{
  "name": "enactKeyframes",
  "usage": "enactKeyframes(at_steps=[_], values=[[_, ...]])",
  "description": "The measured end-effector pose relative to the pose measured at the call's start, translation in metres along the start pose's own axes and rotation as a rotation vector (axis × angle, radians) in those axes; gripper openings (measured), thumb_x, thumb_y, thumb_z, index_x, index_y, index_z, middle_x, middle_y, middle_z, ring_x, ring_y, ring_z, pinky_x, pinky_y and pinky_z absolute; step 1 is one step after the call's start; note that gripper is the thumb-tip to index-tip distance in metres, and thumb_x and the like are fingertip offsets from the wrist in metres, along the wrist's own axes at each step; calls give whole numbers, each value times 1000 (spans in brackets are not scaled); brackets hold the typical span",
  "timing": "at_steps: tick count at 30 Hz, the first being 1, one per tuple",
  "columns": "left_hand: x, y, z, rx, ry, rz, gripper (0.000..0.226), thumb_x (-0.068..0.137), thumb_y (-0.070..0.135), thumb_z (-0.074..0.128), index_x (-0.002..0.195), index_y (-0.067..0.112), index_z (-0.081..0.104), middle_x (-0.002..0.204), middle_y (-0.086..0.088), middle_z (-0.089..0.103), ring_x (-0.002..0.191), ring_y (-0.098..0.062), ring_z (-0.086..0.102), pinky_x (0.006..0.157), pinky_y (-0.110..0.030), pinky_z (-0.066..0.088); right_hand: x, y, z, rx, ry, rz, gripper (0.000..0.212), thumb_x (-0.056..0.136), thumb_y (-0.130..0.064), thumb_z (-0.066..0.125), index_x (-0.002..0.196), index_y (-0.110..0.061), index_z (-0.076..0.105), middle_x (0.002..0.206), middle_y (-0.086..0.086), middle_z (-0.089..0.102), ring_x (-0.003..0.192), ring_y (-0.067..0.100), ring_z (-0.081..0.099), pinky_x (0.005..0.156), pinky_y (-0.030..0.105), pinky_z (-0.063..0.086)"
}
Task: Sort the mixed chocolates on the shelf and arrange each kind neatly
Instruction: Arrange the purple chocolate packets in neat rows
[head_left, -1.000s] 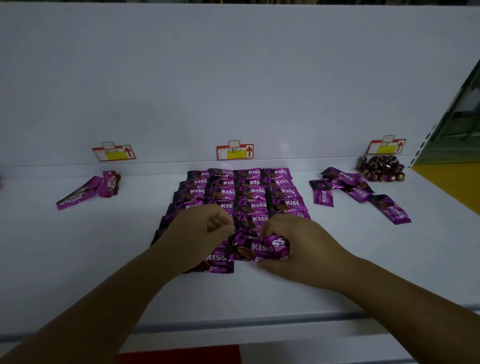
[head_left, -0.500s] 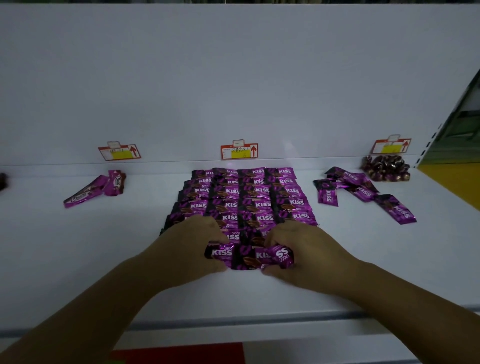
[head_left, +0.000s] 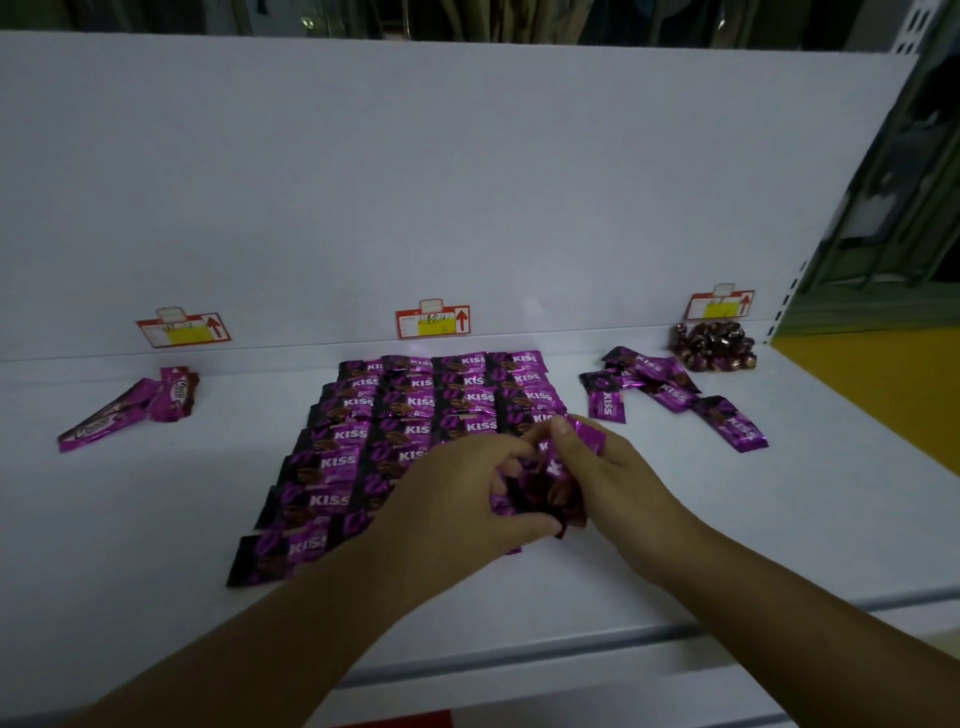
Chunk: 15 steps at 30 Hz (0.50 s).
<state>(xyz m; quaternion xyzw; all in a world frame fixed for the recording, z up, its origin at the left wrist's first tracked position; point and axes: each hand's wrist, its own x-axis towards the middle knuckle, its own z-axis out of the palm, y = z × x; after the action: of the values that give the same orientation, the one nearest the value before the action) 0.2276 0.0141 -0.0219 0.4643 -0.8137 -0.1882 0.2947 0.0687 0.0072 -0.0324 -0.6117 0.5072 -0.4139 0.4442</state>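
Now the left hand (head_left: 457, 493) and right hand (head_left: 618, 478) together pinch a small bunch of KISS packets (head_left: 540, 488) over the near right corner of the laid-out grid (head_left: 363, 415). The foil is likely light, slick and crinkly, best held by its edges. Right of the grid lie loose packets (head_left: 670, 395) and dark sweets (head_left: 714, 345); the neat rows could easily be nudged.

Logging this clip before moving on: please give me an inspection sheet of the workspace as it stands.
Surface: white shelf, dimly lit.
Job's things: grid of KISS packets at centre; loose KISS packets right of it; pile of dark wrapped chocolates back right; Choco packets left.
Clutter: nothing seen.
Grippers: left hand and right hand both grip bunched packets at the grid's front.
Cables: nothing seen.
Surroundings: price tags on back panel; green rack at right.
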Motion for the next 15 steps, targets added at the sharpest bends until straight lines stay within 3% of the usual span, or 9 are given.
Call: enactKeyframes(at_steps=[3, 7, 9, 11, 13, 15], values=[[3, 6, 8, 34, 22, 57, 40, 72, 41, 73, 109, 30, 64, 80, 22, 49, 75, 7, 49, 65, -6, 38, -4, 2, -9, 155, 55, 19, 25, 96, -29, 47, 89, -16, 68, 81, 5, 71, 81, 23, 70, 62, 35, 56], [5, 3, 18, 60, -29, 91, 30, 75, 47, 65, 99, 31, 65, 85, 12, 56, 77, -3, 51, 65, -13, 41, -8, 11, -21, 234, 22, 79, 12, 92, -19, 57, 91, -10, 65, 82, 10, 70, 73, 24, 70, 60, 33, 55], [5, 0, 22, 94, -47, 94, 34, 73, 48, 56, 99, 28, 66, 86, 9, 57, 76, -6, 53, 67, -22, 46, -9, 19, -28, 50, 10, -14, 5, 87, -19, 65, 90, -16, 63, 85, 3, 68, 73, 21, 68, 63, 32, 57], [3, -3, 23, 111, -81, 98, 34, 73, 49, 51, 94, 27, 66, 84, 9, 56, 74, -7, 53, 66, -25, 47, -11, 27, -39, -339, -4, -298, 19, 79, -28, 72, 95, -22, 63, 93, -5, 65, 82, 13, 63, 72, 26, 53], [1, -6, 24, 108, -101, 99, 35, 71, 52, 49, 88, 27, 67, 81, 11, 56, 74, -7, 52, 65, -25, 47, -11, 34, -48, -609, -128, -577, 30, 77, -36, 70, 102, -20, 64, 104, -8, 62, 95, 5, 58, 82, 19, 47], [-1, -6, 26, 115, -124, 93, 38, 70, 53, 48, 88, 28, 68, 81, 13, 57, 77, -5, 52, 68, -25, 47, -12, 36, -50, -648, -227, -600, 32, 78, -37, 67, 104, -19, 66, 104, -8, 65, 96, 4, 59, 84, 22, 49]])
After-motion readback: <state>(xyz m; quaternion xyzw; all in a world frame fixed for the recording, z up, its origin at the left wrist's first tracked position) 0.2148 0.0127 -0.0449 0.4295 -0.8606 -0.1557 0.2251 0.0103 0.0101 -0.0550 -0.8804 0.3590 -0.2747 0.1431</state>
